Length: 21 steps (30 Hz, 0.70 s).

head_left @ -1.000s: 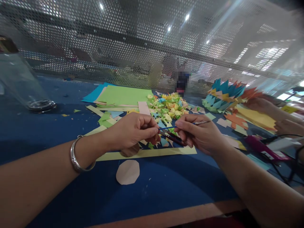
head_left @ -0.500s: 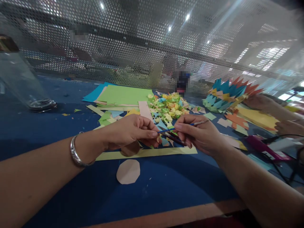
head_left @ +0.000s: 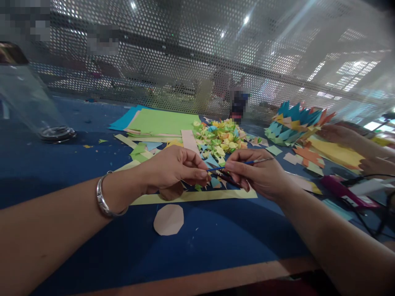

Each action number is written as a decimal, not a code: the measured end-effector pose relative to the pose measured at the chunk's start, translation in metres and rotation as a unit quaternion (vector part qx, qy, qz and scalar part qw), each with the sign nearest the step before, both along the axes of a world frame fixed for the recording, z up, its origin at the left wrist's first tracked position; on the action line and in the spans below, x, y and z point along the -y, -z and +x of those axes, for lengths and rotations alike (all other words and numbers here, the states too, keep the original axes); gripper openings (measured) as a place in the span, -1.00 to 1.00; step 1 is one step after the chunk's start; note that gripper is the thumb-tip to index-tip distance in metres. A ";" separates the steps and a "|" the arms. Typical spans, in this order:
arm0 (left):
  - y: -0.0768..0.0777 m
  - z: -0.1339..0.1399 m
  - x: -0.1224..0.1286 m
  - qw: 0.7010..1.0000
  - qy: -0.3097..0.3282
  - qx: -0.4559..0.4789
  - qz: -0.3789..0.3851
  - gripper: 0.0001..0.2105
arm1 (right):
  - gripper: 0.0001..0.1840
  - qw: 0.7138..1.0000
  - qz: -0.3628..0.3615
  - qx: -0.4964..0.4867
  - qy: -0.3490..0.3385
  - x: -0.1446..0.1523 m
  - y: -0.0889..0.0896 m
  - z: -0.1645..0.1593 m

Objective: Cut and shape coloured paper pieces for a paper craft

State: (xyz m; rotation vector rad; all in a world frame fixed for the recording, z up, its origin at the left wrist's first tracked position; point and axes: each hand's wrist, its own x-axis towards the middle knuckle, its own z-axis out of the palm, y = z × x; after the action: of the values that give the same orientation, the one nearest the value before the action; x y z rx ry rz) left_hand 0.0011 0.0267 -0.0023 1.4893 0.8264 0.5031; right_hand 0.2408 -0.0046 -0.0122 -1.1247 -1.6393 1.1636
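Note:
My left hand (head_left: 180, 166) is closed, thumb and fingertips pinching the left end of a thin blue stick (head_left: 216, 168). My right hand (head_left: 254, 170) grips the same stick farther along; its pale, thin end sticks out past my fingers. Behind and below the hands lies a dark-handled tool (head_left: 230, 180), partly covered, its kind unclear. Under my left hand a brownish round piece (head_left: 171, 192) shows in part on a long pale yellow paper strip (head_left: 222, 197). Nearer me, a pale pink paper disc (head_left: 168, 220) lies flat on the blue table.
Behind the hands are a heap of small folded paper pieces (head_left: 220, 137) and stacked coloured sheets (head_left: 166, 121). A glass bottle (head_left: 33, 98) stands left. At right are a spiky paper ring (head_left: 293, 123), another person's hands (head_left: 339, 133) and a purple corded tool (head_left: 348, 192).
Both hands keep their hold on the stick. A small pale loop seen at my left fingertips before no longer shows clearly. The view has shifted slightly.

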 end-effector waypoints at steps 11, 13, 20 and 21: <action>-0.009 -0.003 0.002 0.995 0.000 0.018 -0.103 -0.86 | -0.71 1.000 -0.002 -0.011 -0.006 0.001 -0.003 0.000; -0.012 -0.002 0.002 0.990 -0.001 0.028 -0.137 -0.88 | -0.71 1.000 -0.002 -0.011 -0.008 0.001 -0.003 0.001; -0.008 -0.003 -0.001 0.985 0.012 0.049 -0.164 -0.84 | -0.72 1.000 0.007 -0.009 -0.015 0.001 -0.003 0.002; -0.007 -0.003 -0.002 0.985 0.011 0.049 -0.166 -0.85 | -0.72 1.000 0.009 -0.009 -0.017 0.001 -0.003 0.002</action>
State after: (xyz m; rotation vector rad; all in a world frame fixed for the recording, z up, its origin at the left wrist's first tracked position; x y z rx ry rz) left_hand -0.0020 0.0282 0.0047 1.1575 0.7737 0.3963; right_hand 0.2426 -0.0059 -0.0095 -1.0769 -1.6575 1.1743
